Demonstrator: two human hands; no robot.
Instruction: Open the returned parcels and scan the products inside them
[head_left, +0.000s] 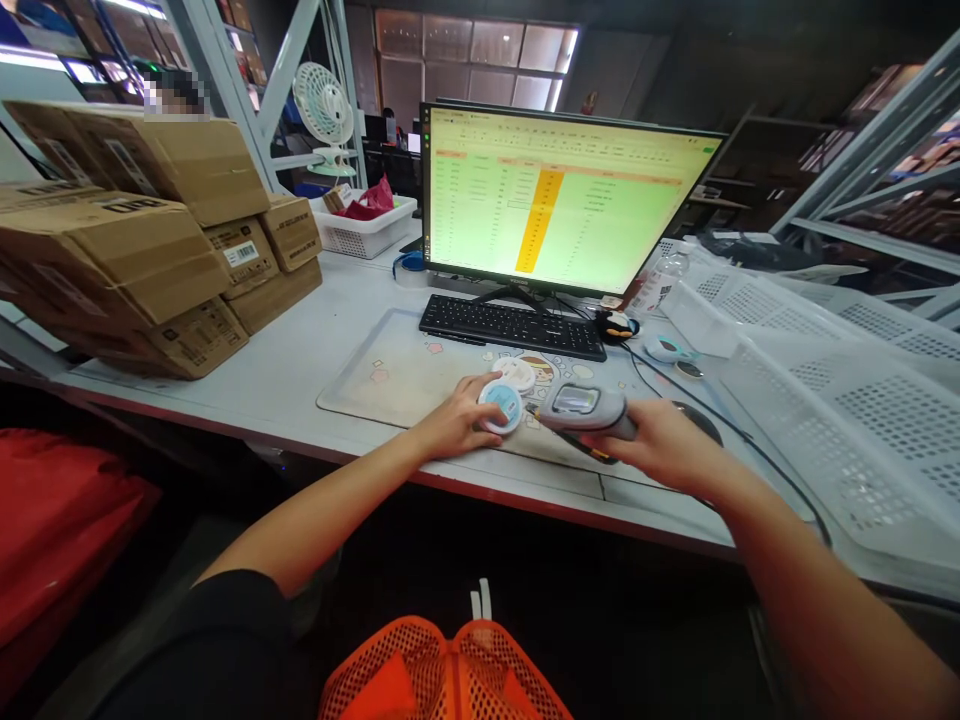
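Observation:
My left hand (466,415) grips a round white tub with a blue label (501,406) over the desk mat (382,375), thumb across its face. Just behind it lies a second round white tub (516,373), partly covered by the first. My right hand (660,440) is wrapped round the handle of a grey handheld barcode scanner (581,405). The scanner's front end points left, close to the blue-labelled tub. A dark computer mouse (701,422) sits partly hidden behind my right hand.
Behind the mat stand a black keyboard (510,325) and a lit monitor (570,200). Cardboard boxes (112,250) are piled at the left. White perforated baskets (847,400) line the right side. A cable (780,480) runs along the desk near my right arm.

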